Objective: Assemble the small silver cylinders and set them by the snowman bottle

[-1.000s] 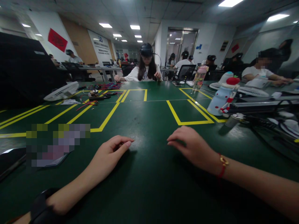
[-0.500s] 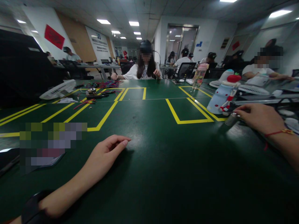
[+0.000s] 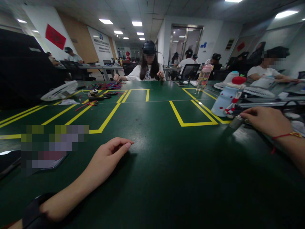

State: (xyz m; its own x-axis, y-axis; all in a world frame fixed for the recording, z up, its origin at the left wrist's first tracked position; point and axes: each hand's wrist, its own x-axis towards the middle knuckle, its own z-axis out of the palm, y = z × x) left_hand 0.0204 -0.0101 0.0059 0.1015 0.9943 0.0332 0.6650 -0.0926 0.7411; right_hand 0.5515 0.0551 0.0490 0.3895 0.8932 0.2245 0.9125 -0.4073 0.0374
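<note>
At the right, my right hand [image 3: 267, 121] pinches the upper end of a small silver metal cylinder [image 3: 236, 122] between thumb and fingertips. The cylinder is tilted over the green tabletop, and its exact kind is unclear. Just behind it stands a light-blue bottle [image 3: 220, 103] with a red topper and a red-and-white strap. My left hand [image 3: 111, 152] rests on the table left of the middle, fingers loosely stretched out with a small gap to the thumb. Nothing is in it.
Yellow tape [image 3: 199, 124] marks boxes on the green table [image 3: 152, 178]. A blurred-out item [image 3: 54, 149] lies at the left. Farther off are a white fan [image 3: 59, 91], tangled wires [image 3: 111, 86] and a pink-lidded bottle [image 3: 204, 78]. A person [image 3: 147, 63] sits opposite.
My right hand and the silver cylinder have shifted very slightly to the right. The left hand has stayed in place.
</note>
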